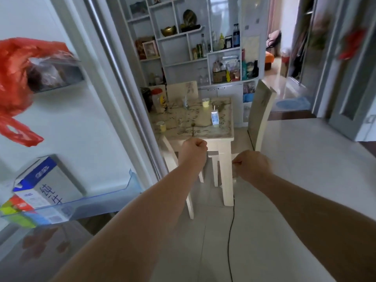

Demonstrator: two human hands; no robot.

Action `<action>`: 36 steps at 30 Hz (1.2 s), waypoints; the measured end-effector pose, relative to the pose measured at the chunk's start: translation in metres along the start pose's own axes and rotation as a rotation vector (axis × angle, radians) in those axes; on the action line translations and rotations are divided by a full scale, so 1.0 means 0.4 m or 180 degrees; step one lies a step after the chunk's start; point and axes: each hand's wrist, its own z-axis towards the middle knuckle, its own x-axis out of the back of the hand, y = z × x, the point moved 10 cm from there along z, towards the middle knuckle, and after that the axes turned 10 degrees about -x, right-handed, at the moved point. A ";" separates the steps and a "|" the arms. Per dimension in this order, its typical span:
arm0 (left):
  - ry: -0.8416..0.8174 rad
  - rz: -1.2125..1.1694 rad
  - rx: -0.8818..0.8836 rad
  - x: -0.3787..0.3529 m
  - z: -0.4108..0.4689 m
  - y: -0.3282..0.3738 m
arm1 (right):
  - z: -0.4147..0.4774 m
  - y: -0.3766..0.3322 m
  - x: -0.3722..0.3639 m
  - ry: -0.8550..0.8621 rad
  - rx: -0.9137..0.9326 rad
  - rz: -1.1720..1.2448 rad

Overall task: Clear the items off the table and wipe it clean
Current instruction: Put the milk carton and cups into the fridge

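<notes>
Head view shows both bare arms stretched forward, the left hand [193, 148] curled into a fist with nothing visible in it. The right hand [252, 165] is curled too, thumb against the fingertips. A pale blur sits just below it, so I cannot tell whether it pinches anything.

Straight beyond the hands stands the small cream-legged table with a marbled green-and-beige top [223, 133]. Its near edge appears just above the left fist, but the table looks well out of reach.

On it, from near to far:
- a thin dark-stemmed utensil [192, 130] by the near edge, its long axis running near-to-far in line with the left hand
- a pale yellow cup [161, 127] at the near left corner
- a white-and-blue drink carton with a straw [215, 118], upright toward the right side
- a clear glass [186, 102] and a 2nd yellow cup [206, 102] at the far side
- a red-lidded plastic jar [158, 98] at the far left

My judgement is that the left hand is the nearer one to the utensil and the near cup. The right suits the carton, which lies far and slightly left of it. A pale high-backed chair [261, 115] stands at the table's right, and an open white fridge door [85, 123] fills the left.
</notes>
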 end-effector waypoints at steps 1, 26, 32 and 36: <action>-0.0029 -0.0033 -0.0013 -0.030 0.030 -0.005 | 0.033 0.017 -0.004 0.0042 -0.0070 0.0002; 0.0120 0.0311 0.0075 -0.254 0.729 -0.173 | 0.710 -0.089 -0.119 -0.0104 -0.0287 0.0109; 0.0267 0.0526 0.0228 -0.327 0.917 -0.241 | 0.965 -0.124 -0.189 -0.0260 0.0008 0.0095; 0.0256 0.0745 0.0389 -0.399 1.047 -0.262 | 1.137 -0.114 -0.200 -0.0406 0.0121 0.0117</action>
